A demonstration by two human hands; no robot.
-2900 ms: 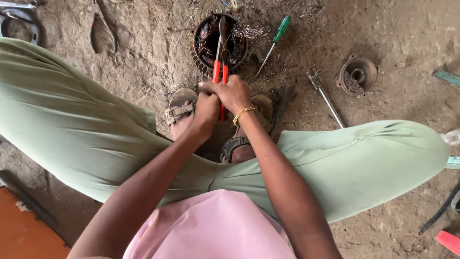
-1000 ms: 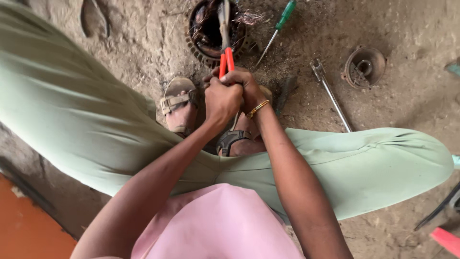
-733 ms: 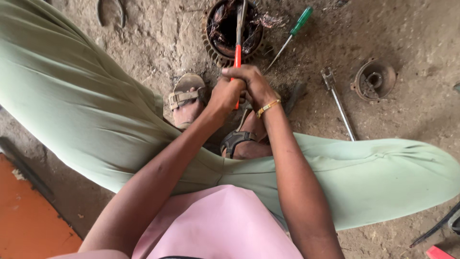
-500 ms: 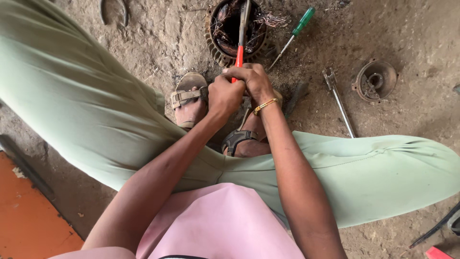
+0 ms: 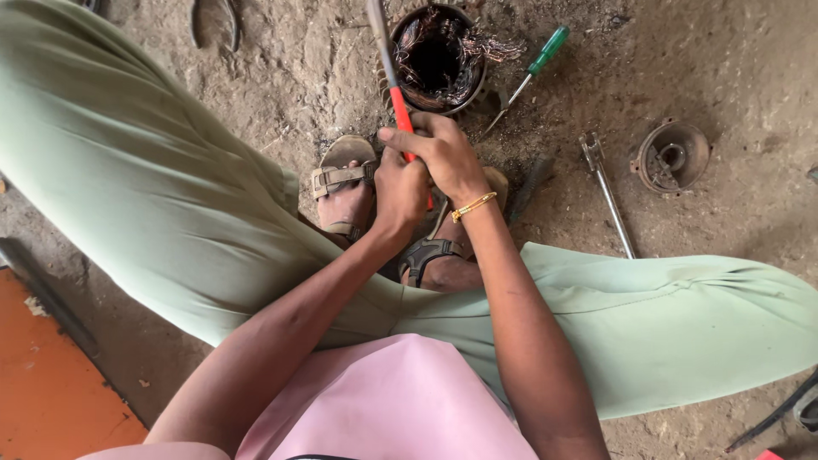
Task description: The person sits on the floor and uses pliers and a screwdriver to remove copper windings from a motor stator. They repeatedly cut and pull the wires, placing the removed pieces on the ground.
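Both hands grip the red handles of a long metal cutter (image 5: 394, 81) in front of my crossed legs. My left hand (image 5: 399, 189) wraps the lower part of the handles, and my right hand (image 5: 441, 153), with a gold bangle at the wrist, closes over them just above. The cutter's grey shaft rises to the top edge, left of a round motor stator (image 5: 436, 58) with copper windings on the dirt floor. The tool's jaws are out of view.
A green-handled screwdriver (image 5: 528, 75) lies right of the stator. A metal wrench (image 5: 607, 192) and a round metal cap (image 5: 671, 157) lie further right. Pliers (image 5: 213, 21) rest at the top left. My sandalled feet (image 5: 345, 183) sit under the hands. An orange floor strip (image 5: 51, 383) lies at the lower left.
The cutter has swung left off the stator, its shaft now leaning up and left beside it. Both hands stay shut on the red handles.
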